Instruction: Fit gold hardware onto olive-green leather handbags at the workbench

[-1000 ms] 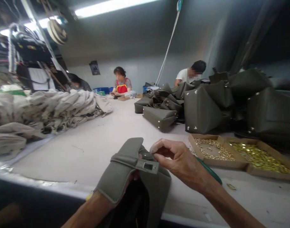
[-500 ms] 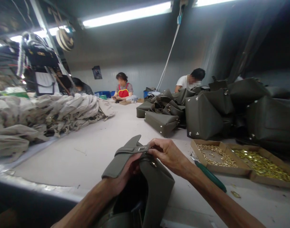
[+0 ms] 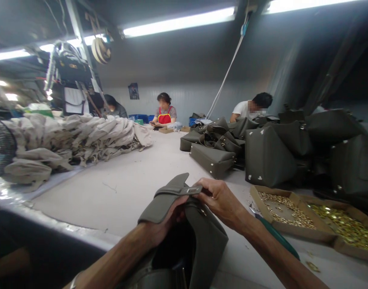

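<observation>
An olive-green leather bag [image 3: 202, 245] stands open at the near edge of the white table [image 3: 126, 188]. My left hand [image 3: 168, 218] reaches into its mouth and grips the flap [image 3: 165, 196] from beneath, fingers curled. My right hand [image 3: 220, 198] pinches the metal buckle plate [image 3: 191, 190] on the strap across the flap. Both hands are closed on the bag's parts.
Two cardboard trays of gold rivets [image 3: 287, 210] and gold fittings [image 3: 346, 226] lie at right, with a green-handled tool [image 3: 275, 237] beside them. Finished olive bags [image 3: 268, 154] pile up at right, beige fabric pieces [image 3: 75, 138] at left. Three other people [image 3: 164, 112] sit at the far end.
The flap has been lifted and turned so the buckle plate lies edge-on. My left hand has come up inside the bag. The view has shifted right and up.
</observation>
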{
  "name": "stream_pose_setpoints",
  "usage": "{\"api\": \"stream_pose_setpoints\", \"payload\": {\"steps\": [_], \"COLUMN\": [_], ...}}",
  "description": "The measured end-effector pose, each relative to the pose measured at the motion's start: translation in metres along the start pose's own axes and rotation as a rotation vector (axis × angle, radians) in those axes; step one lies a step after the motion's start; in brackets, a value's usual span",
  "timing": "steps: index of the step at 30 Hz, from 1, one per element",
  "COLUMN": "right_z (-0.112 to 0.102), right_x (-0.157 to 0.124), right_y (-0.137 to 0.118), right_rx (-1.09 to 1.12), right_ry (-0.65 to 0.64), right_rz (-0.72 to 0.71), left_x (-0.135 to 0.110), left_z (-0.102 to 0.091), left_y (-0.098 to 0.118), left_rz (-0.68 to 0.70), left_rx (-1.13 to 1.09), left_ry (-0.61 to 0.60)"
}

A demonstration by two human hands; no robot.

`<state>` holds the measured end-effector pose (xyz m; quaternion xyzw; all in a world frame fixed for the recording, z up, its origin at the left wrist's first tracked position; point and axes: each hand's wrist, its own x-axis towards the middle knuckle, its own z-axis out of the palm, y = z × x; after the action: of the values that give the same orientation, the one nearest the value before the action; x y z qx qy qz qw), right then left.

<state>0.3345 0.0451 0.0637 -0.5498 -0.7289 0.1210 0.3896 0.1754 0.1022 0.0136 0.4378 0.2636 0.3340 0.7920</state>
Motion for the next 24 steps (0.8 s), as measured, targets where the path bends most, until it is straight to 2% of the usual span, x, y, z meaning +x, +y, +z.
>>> {"api": "stream_pose_setpoints", "payload": {"steps": [4, 8, 17, 22, 24], "right_z": [0.002, 0.008, 0.028, 0.031, 0.033], "right_x": [-0.001, -0.004, -0.007, -0.005, -0.004], "right_y": [0.000, 0.001, 0.005, 0.006, 0.005], "right_rx": [0.022, 0.076, 0.168, 0.204, 0.245], "right_ry": [0.007, 0.069, 0.195, 0.242, 0.257], "right_rz": [-0.014, 0.010, 0.206, 0.092, 0.117], "left_x": [0.002, 0.002, -0.001, -0.001, -0.001], "left_z": [-0.003, -0.006, -0.005, -0.003, -0.003], "left_y": [-0.004, -0.005, -0.003, 0.002, 0.002], "left_rz": [0.030, 0.043, 0.075, 0.085, 0.076], "left_rx": [0.009, 0.013, 0.069, 0.057, 0.052], "left_ry": [-0.018, -0.031, -0.038, -0.061, -0.057]}}
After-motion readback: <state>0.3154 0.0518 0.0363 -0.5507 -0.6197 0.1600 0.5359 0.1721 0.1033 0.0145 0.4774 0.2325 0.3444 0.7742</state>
